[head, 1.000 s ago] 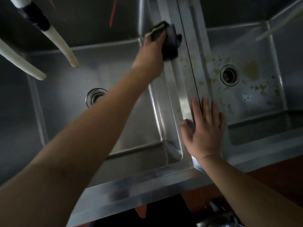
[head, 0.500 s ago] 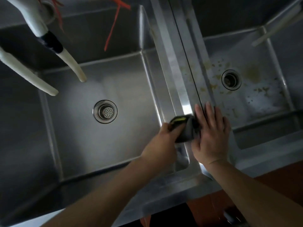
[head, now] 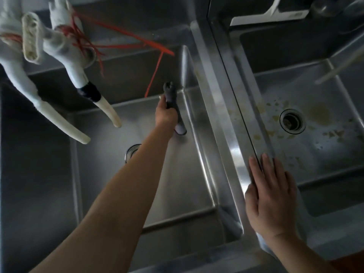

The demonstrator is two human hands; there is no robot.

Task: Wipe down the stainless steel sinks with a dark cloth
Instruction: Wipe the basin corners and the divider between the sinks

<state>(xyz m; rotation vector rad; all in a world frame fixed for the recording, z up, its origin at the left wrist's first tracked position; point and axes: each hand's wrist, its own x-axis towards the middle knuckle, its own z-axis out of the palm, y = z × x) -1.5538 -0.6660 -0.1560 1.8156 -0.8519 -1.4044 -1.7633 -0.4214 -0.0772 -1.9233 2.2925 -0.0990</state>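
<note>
A: Where is the dark cloth (head: 173, 107) sitting right now?

B: It is being held by the left hand (head: 165, 115), deep in the left sink (head: 110, 174), against the basin's right wall near the far corner. The fingers are curling round it, clamped on the cloth, so a bunched wad is sticking out above and below the fist.

A: Why is it bunched like that?

B: My guess is that a tight wad is letting the person press harder into the seam where wall and floor are meeting.

A: And the other hand?

B: The right hand (head: 271, 196) is lying flat on the steel divider (head: 222, 107) between the basins, fingers straight and close together, holding nothing. It looks to be bracing the body while the left arm is reaching far forward.

A: How is the right sink (head: 295, 164) looking?

B: Yellowish specks and stains are showing round its drain (head: 292, 121), so I judge it is still waiting for its wipe.

A: Anything in the way?

B: White taps (head: 65, 56) bound with red string (head: 122, 34) are hanging over the left basin, well apart from the cloth.
</note>
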